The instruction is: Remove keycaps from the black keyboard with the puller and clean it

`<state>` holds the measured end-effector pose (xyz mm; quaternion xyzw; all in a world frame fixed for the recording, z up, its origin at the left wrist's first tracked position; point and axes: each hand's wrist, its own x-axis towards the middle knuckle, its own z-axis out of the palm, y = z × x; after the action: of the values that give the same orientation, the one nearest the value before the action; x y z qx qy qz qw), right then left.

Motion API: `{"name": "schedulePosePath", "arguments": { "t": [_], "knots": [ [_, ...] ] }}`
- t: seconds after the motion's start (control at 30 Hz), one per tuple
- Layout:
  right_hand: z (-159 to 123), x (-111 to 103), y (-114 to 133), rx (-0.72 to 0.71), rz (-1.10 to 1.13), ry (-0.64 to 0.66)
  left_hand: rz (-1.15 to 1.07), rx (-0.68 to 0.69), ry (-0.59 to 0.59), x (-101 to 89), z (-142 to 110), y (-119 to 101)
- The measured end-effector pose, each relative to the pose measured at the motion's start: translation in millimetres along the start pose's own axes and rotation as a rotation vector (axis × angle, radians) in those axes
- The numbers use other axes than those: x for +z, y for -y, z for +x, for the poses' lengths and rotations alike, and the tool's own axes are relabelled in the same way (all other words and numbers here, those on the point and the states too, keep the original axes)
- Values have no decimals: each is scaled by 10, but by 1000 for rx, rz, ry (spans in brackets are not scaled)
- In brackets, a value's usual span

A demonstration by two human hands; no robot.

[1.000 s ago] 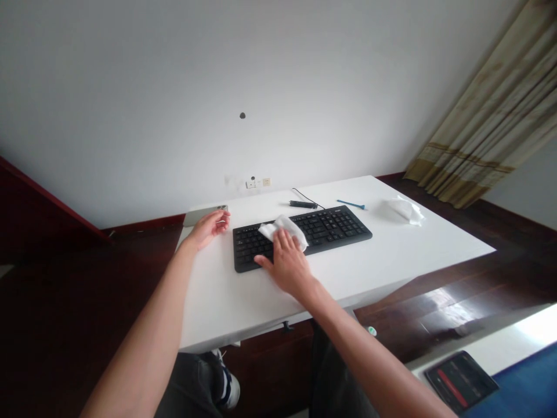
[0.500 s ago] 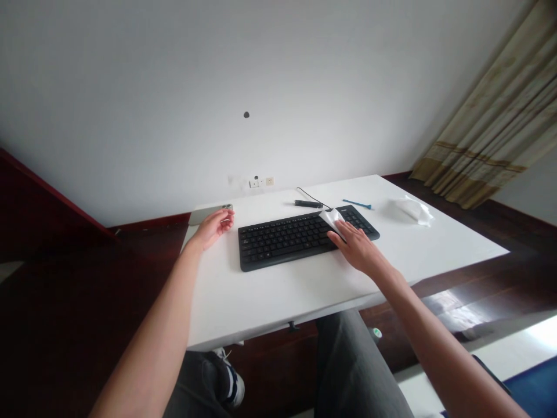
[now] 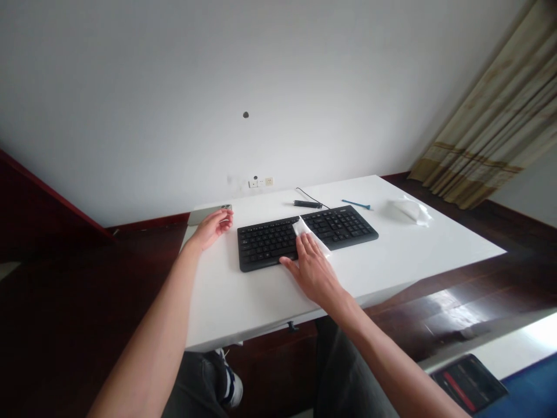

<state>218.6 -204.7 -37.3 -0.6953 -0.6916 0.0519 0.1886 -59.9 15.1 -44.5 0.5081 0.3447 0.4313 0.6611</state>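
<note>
A black keyboard (image 3: 261, 244) lies on the white table (image 3: 243, 307), slightly angled. Flat on it, near the middle of the keys, my right hand (image 3: 311, 267) presses a white tissue (image 3: 319, 241) under its fingers; the thumb reaches the keyboard's front edge. My left hand (image 3: 213, 228) rests at the table's left side, left of the keyboard, with nothing in it and its fingers loosely bent and apart. Just behind that hand is a phone (image 3: 202, 215), lying with its camera lenses up and partly covered by the hand.
Behind the keyboard lie a dark tied cable bundle (image 3: 307, 204) and a blue thin-handled brush-like tool (image 3: 355, 204). A white plastic tissue pack (image 3: 411, 210) sits at the right. The wall with power sockets (image 3: 261, 182) borders the table's back. A dark tray-like object (image 3: 470, 383) is at lower right.
My right hand has slid left and nearer to me across the keyboard with the tissue, from the right-hand keys to the middle. My left hand has stayed in place.
</note>
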Motion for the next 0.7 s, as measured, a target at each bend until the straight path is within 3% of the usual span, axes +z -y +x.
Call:
{"name": "schedulePosePath", "arguments": {
  "t": [0.13, 0.27, 0.37, 0.47, 0.7],
  "knots": [
    [-28, -97, -352, -75, -55, -35, -3, 6, 5, 9, -11, 3],
    [-65, -263, -816, -29, -137, -101, -1, 0, 12, 25, -21, -9],
    [-79, -355, -1004, -39, -169, -81, 7, -9, 21, 33, -19, -17],
    [-71, -382, -973, -37, -139, -87, 19, -12, 14, 27, -9, -16],
    [-39, -272, -559, 4, 16, -150, 47, -6, 2, 6, 4, 4]
  ]
}}
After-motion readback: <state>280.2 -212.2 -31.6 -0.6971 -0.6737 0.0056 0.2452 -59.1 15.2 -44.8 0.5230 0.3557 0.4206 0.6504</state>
